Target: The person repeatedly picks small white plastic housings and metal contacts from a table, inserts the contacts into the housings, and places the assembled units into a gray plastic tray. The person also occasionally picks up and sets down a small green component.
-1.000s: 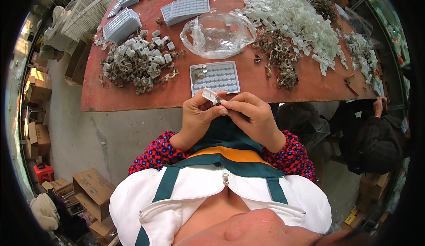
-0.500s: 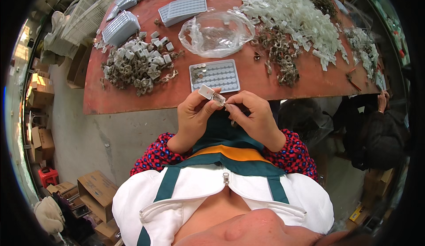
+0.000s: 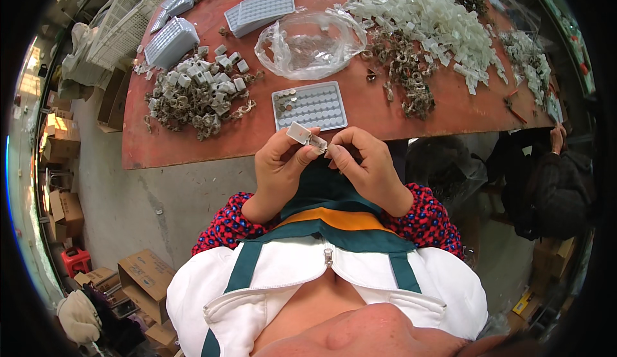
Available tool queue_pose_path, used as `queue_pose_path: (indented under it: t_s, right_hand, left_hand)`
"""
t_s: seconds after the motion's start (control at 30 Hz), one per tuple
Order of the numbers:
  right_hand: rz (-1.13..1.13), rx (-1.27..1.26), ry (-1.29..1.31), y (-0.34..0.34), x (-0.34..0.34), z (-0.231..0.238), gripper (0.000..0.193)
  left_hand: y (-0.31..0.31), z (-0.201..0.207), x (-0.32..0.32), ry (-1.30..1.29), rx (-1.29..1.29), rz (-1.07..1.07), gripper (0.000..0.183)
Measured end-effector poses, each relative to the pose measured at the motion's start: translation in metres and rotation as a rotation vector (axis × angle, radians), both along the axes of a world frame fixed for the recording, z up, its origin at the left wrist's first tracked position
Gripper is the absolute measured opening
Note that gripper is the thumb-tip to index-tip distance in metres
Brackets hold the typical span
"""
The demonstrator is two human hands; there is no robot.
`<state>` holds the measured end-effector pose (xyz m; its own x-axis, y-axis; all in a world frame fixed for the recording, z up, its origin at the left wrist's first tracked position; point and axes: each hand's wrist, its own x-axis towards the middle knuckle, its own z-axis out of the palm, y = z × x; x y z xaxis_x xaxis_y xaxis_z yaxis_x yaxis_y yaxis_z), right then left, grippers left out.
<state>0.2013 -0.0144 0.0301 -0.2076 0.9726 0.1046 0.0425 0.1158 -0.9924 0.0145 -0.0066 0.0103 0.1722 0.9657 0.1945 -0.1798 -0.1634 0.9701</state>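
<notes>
My left hand is closed around a small white plastic case, whose flat lid part stands up and whose hollow body tilts toward my right hand. The thumb and fingers of my right hand are pinched together right at the body's near corner; what they hold is hidden. Just beyond my hands, a pale plastic tray with rows of round pockets lies on the table. Several small round, coin-like metal discs sit at its left end.
Left on the red table lies a pile of white cases with tangled wires. Behind the tray rests a clear plastic bag. Translucent plastic pieces are heaped at right, near red-handled pliers. Another person sits at the right.
My view has shifted slightly, so the table's things appear a little higher and further left. Both hands keep nearly the same hold at the case, the right fingers slightly more drawn together.
</notes>
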Motion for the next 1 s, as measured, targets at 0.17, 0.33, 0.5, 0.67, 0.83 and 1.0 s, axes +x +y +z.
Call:
queue_pose_path:
  t_s: [0.17, 0.33, 0.5, 0.67, 0.83, 1.0]
  right_hand:
    - [-0.035, 0.154, -0.138, 0.001, 0.001, 0.0, 0.009]
    - [-0.049, 0.183, -0.153, 0.001, 0.0, 0.0, 0.01]
    - [-0.059, 0.217, -0.162, 0.002, 0.0, 0.002, 0.01]
    - [0.013, 0.203, -0.306, 0.0, 0.005, 0.008, 0.009]
    - [0.024, 0.419, -0.442, 0.001, 0.006, 0.01, 0.01]
    - [-0.009, 0.51, -0.436, 0.002, 0.002, 0.007, 0.01]
  left_hand:
    - [0.001, 0.003, -0.005, 0.255, 0.179, 0.055, 0.033]
    - [0.001, 0.006, -0.005, 0.259, 0.212, 0.067, 0.033]
    - [0.003, 0.01, -0.007, 0.417, 0.361, 0.144, 0.031]
    - [0.003, 0.009, -0.006, 0.418, 0.363, 0.173, 0.033]
    - [0.002, 0.008, -0.006, 0.421, 0.334, 0.168, 0.033]
    - [0.002, 0.007, -0.005, 0.409, 0.331, 0.169, 0.033]
